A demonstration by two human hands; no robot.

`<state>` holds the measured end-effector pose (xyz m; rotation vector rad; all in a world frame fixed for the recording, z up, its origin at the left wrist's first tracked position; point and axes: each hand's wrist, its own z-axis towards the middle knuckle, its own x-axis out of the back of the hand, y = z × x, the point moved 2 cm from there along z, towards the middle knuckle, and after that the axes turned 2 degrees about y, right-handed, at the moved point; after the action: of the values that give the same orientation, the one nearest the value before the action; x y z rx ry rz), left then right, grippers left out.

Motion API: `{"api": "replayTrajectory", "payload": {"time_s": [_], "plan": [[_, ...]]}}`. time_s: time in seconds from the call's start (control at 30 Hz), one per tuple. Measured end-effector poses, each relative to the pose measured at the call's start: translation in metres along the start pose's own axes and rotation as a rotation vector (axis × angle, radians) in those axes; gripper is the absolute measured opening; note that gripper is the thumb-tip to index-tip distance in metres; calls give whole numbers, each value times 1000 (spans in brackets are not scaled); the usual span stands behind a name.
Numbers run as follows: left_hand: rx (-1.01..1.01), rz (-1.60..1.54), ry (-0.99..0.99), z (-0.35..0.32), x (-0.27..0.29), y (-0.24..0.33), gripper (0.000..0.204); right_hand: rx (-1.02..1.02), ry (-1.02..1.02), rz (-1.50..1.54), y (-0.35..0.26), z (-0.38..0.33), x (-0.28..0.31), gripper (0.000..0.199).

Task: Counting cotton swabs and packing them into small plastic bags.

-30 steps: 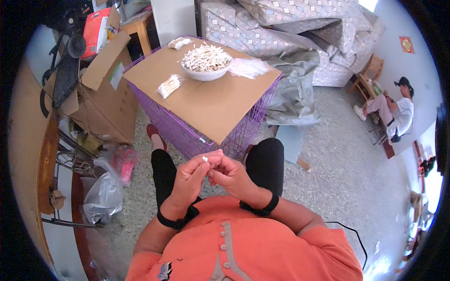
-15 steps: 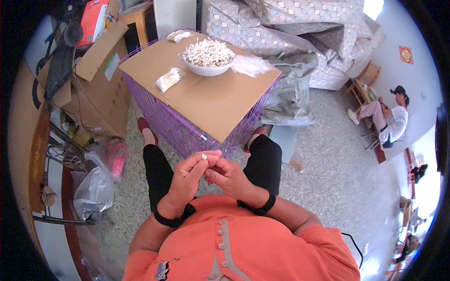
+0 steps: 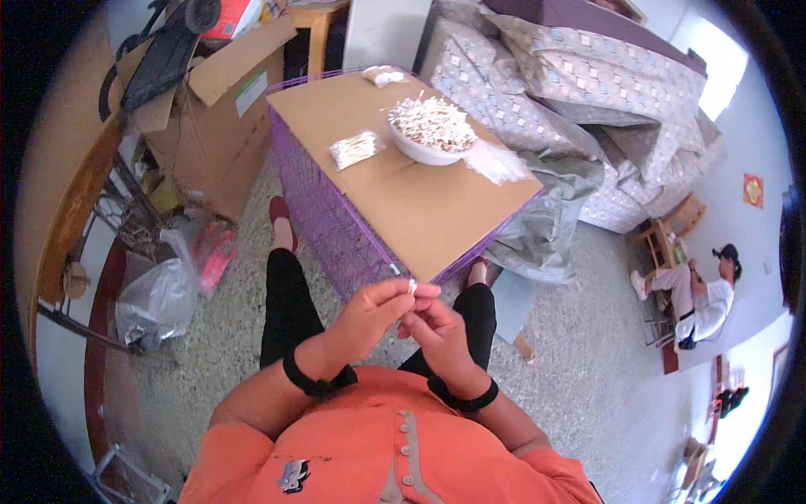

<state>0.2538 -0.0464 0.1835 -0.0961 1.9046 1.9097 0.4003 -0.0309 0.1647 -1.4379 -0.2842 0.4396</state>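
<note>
In front of my belly, both hands meet just short of the table's near corner. My left hand (image 3: pixel 369 312) is closed in a pinch, and white cotton swab tips (image 3: pixel 412 286) poke up between its thumb and forefinger. My right hand (image 3: pixel 443 340) presses against it, thumb and fingers drawn together; what lies between them is hidden. On the cardboard tabletop (image 3: pixel 403 206) stands a white bowl (image 3: pixel 430 154) heaped with loose cotton swabs (image 3: pixel 432 122). Left of it lies a clear bag of swabs (image 3: pixel 357 149), and on its right, empty-looking clear bags (image 3: pixel 497 161).
Another small packet (image 3: pixel 384 76) lies at the table's far edge. Purple wire mesh (image 3: pixel 315 197) forms the table's sides. An open carton (image 3: pixel 222 126) and plastic bags (image 3: pixel 159 298) are at left. Covered furniture (image 3: pixel 588 80) stands behind; a seated person (image 3: pixel 705 298) is at right.
The view has swung, so table and bowl appear further right and lower. My hands remain together at the swab tips, with my right fingers slightly shifted.
</note>
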Motion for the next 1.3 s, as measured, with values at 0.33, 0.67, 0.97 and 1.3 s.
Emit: {"api": "replayTrajectory", "payload": {"time_s": [0.33, 0.67, 0.97, 1.3], "plan": [[-174, -330, -62, 23, 9, 5, 46, 65, -2, 140, -18, 23, -3, 9], [-177, 140, 96, 25, 4, 8, 22, 83, 45, 70, -3, 28, 5, 13], [-328, 203, 114, 30, 17, 17, 24, 238, 22, -223, -11, 46, 25, 15], [-146, -237, 204, 51, 29, 11, 26, 348, 181, -666, -49, 118, 97, 11]]}}
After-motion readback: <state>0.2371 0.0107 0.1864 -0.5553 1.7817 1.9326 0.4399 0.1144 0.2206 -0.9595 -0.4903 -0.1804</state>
